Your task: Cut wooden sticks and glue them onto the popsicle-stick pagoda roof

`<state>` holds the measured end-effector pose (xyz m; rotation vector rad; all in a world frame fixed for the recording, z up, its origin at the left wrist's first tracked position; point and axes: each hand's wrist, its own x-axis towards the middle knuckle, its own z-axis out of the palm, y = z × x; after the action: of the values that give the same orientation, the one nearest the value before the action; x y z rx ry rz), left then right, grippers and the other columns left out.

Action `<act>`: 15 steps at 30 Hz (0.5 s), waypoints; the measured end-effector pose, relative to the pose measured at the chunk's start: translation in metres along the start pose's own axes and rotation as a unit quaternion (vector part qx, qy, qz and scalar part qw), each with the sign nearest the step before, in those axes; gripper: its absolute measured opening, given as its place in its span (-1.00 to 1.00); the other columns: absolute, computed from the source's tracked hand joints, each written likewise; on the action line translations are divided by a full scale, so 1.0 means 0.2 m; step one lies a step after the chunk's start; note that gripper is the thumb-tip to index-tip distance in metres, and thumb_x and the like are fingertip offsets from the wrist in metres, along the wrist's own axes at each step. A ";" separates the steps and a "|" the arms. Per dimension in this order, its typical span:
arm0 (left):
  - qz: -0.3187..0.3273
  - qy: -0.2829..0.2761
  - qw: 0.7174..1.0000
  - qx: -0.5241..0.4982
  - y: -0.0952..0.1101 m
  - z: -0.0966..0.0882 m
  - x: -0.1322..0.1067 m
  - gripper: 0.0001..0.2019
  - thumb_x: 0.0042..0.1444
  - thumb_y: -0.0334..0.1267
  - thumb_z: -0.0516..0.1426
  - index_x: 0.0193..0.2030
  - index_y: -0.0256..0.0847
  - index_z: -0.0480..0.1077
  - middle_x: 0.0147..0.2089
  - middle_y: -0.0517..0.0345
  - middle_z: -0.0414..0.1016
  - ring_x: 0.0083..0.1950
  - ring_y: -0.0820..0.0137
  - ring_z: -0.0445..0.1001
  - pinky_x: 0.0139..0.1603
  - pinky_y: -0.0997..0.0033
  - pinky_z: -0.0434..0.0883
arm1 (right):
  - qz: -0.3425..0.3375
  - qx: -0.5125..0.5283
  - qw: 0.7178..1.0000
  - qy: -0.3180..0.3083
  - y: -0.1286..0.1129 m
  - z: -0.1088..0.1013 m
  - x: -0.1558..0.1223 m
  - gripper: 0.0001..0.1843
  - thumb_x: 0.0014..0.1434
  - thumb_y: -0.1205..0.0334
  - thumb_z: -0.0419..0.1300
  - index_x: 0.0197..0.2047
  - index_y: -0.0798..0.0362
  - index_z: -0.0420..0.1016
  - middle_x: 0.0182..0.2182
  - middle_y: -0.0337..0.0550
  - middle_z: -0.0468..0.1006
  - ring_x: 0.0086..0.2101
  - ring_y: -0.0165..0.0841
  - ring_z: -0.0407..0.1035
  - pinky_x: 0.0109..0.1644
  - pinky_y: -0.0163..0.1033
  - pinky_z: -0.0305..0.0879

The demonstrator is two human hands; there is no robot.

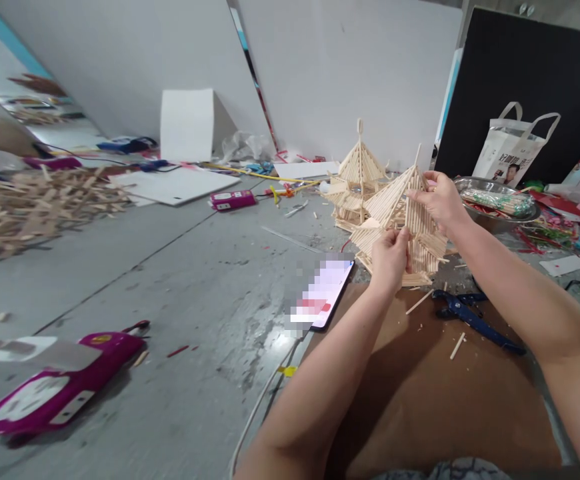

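Note:
A small pagoda model [387, 200] built of thin wooden sticks stands at the far edge of a brown board, with a pointed roof and a thin stick at its peak. Low on its front, my left hand [391, 257] is closed with fingertips pinched at the model; whether a loose stick is between them is hidden. My right hand [440, 199] grips the upper roof from the right side, its thumb and fingers near the peak. Just behind stands a second stick pagoda [361, 163] of similar shape. Blue pliers [475, 320] lie on the brown board [435, 400] below my right forearm.
A lit phone [326, 293] lies left of the board with a cable. Purple power strips [65, 380] [233, 200] rest on the grey floor. A pile of wooden sticks [45, 207] is at left. A metal bowl [495, 217] and a white bag [513, 147] stand at right.

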<state>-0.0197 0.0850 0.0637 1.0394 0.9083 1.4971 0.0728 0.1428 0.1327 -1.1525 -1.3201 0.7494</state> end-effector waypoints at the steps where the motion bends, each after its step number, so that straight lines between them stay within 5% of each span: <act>1: 0.002 0.000 1.000 0.000 0.00 0.00 0.00 -0.75 0.01 -0.13 0.09 -0.54 -0.25 0.24 -0.78 0.43 0.06 -0.83 0.62 0.06 -0.83 0.61 0.04 | 0.006 0.009 1.000 0.002 0.00 0.01 0.00 -0.49 -0.24 0.31 0.27 -0.17 0.06 0.20 -0.27 -0.14 0.41 -0.22 -0.26 0.39 -0.11 -0.08 0.31; 15: -0.027 -0.006 0.997 -0.074 -0.02 0.02 -0.04 -0.77 0.06 -0.12 0.06 -0.43 -0.27 0.27 -0.71 0.42 0.11 -0.80 0.63 0.09 -0.81 0.61 0.07 | 0.017 0.027 0.999 0.041 -0.01 0.03 0.00 -0.53 -0.27 0.39 0.24 -0.22 0.08 0.22 -0.28 -0.14 0.43 -0.26 -0.29 0.40 -0.08 -0.10 0.31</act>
<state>-0.0137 0.0782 0.0604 0.9082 0.7975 1.4880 0.0659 0.1432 0.1333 -1.1538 -1.2079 0.7499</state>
